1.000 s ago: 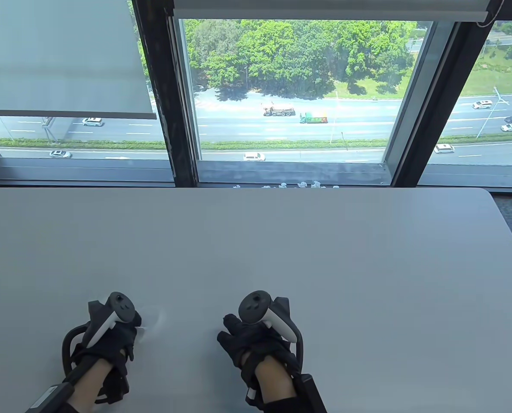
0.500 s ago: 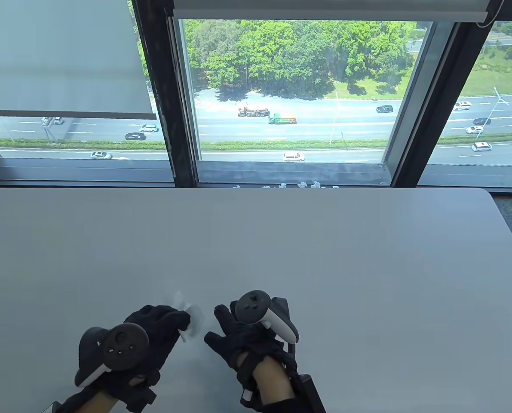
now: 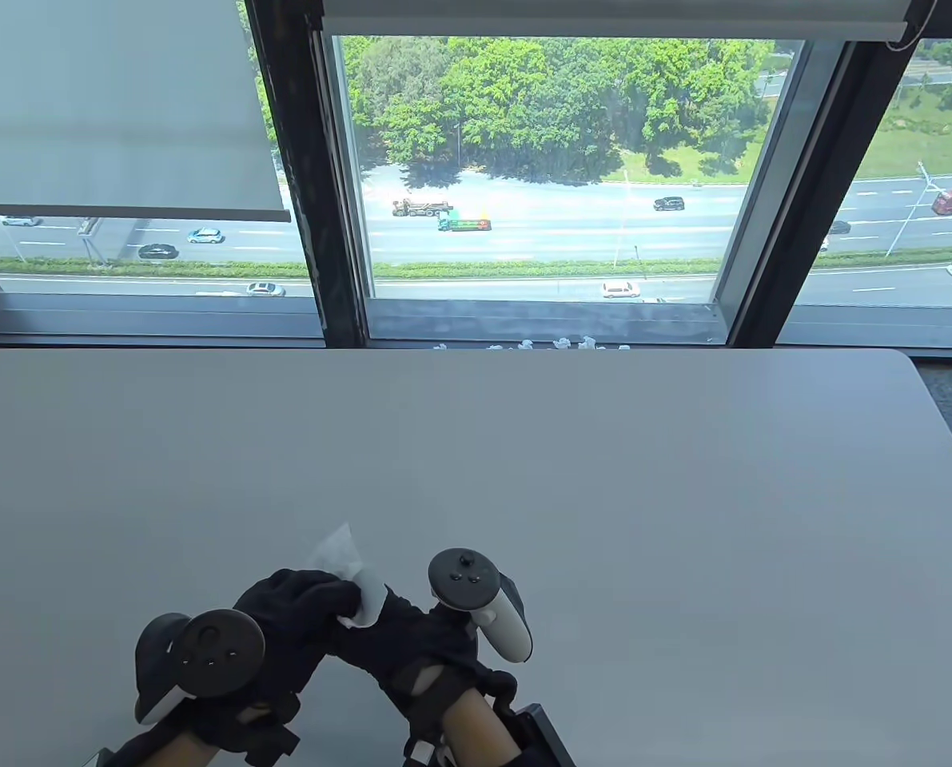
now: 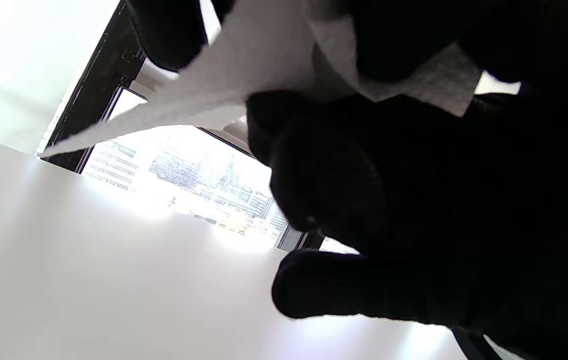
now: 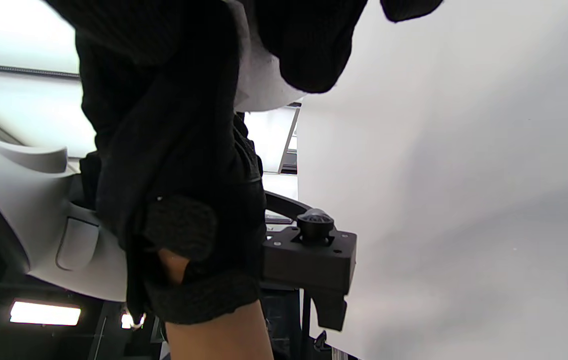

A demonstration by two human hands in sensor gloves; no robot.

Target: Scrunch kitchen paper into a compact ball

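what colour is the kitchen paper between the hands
White; the kitchen paper shows best in the left wrist view.

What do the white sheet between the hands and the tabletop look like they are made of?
Kitchen paper: thin, soft tissue, matte white; it creases and lets light through at its free corner. The left hand and right hand both grip it. Table: smooth, pale grey, likely laminate, with a faint sheen and no visible grain; the core cannot be told.
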